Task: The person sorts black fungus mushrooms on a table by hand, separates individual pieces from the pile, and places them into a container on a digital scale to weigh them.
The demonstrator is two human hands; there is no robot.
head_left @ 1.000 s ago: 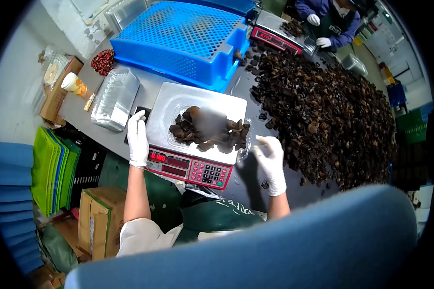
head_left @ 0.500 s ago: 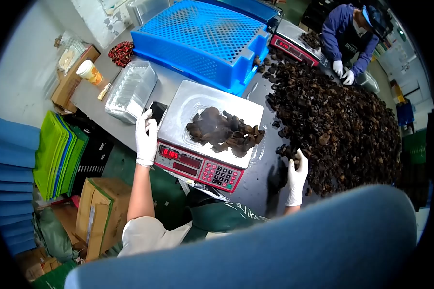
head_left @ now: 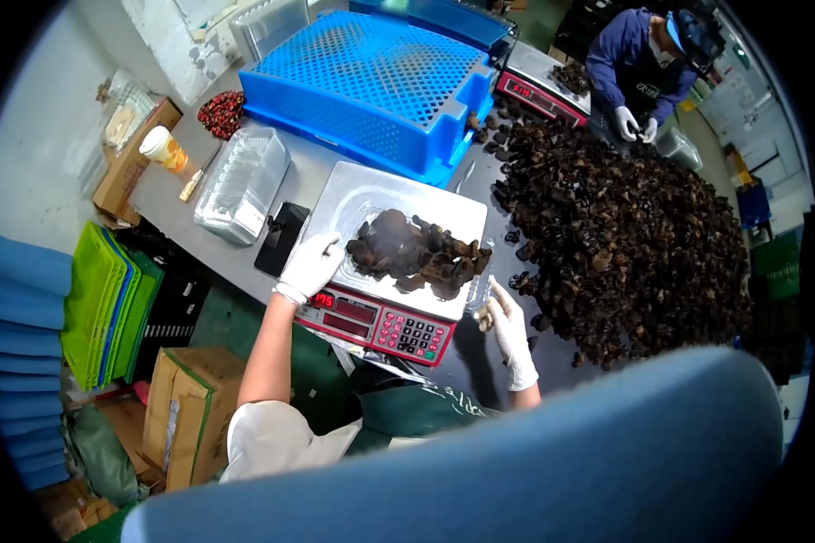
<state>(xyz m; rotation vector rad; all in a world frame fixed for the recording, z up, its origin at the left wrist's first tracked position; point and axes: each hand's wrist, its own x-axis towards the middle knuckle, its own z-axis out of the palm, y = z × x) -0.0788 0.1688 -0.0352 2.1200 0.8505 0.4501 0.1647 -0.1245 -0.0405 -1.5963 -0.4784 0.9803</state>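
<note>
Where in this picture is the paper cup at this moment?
In the head view, the paper cup is at the left end of the table, between the cardboard and the stack of clear trays.

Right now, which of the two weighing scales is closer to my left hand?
The near scale, at picture centre: your left hand is at its corner, while the far scale stands beside the co-worker.

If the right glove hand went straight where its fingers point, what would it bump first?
Probably the right end of the clear tray, then the dark pieces in it. The right hand may already touch the tray; depth is hard to tell.
</note>
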